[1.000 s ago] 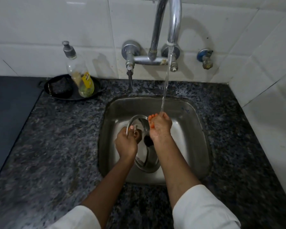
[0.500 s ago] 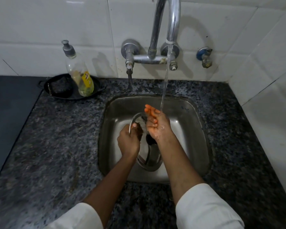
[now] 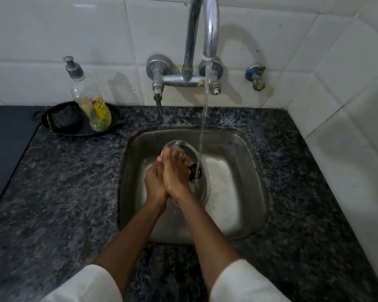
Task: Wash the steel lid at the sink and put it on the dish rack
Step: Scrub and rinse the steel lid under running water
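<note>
The steel lid [image 3: 200, 171] stands tilted on edge in the middle of the sink [image 3: 244, 205], so the stream [image 3: 202, 136] falling at its 1 o'clock runs down past the black knob [image 3: 193, 172]. Right hand [image 3: 176, 171] lies flat on its face, fingers [image 3: 172, 154] pressed together, likely rubbing. Left hand [image 3: 154, 184] braces the rim at 8 o'clock; its grip is hidden. Out at 10 o'clock on the desk [image 3: 52, 192], the soap bottle [image 3: 92, 105] leans in a black pan [image 3: 59, 127]. No rack in sight
</note>
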